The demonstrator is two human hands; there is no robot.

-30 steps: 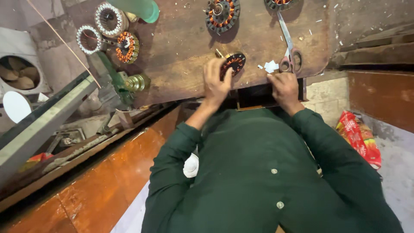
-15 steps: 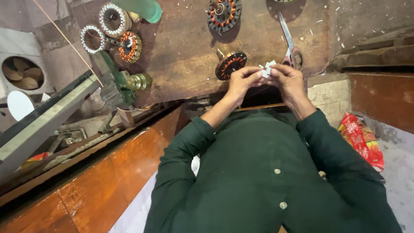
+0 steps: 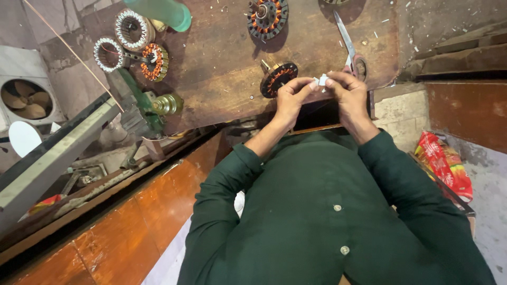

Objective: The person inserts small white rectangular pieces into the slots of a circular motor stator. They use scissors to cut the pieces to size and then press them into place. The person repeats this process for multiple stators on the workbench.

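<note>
Your left hand [image 3: 289, 95] and right hand [image 3: 346, 89] both pinch the white scrap [image 3: 321, 81] between them; the stator [image 3: 277, 79] lies just left.

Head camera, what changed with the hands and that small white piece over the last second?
The left hand left the wound stator on the workbench and joined the right hand; both now pinch the small white piece, lifted off the bench. The scissors and other stators stayed put.
</note>
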